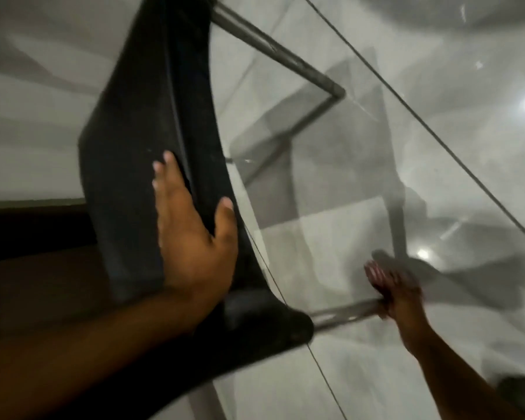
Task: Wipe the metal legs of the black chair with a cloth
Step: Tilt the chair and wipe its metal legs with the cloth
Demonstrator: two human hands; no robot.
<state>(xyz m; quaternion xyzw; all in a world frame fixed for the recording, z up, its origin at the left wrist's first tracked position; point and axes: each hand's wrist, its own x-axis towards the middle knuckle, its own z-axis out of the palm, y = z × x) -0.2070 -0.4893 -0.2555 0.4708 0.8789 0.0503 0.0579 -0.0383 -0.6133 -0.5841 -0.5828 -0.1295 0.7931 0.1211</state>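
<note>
**Chair tipped over, near leg under the cloth**

Nearest the camera, the left hand (pixel 191 237) lies flat and open against the black chair (pixel 146 147), palm pressed on the dark seat, fingers spread and thumb hooked over its edge; it grips nothing, only braces the chair, which is tilted so that its frame juts out over the pale tiled floor (pixel 391 374). Just beside the seat's lower corner, a metal leg (pixel 343 313) runs rightward, and the right hand (pixel 397 292) is closed around it. That hand is blurred; something reddish shows at the fingers, probably the cloth (pixel 373 274), though the blur leaves it uncertain. Farther off, a second metal bar (pixel 273 47) leaves the seat's top and bends at a corner, with a thinner rail below it.

The step in hand appears to be the wiping of the near leg. The next move likely calls for sliding the closed hand along the tube, then reaching for the far bar while the left hand steadies the chair.
</note>
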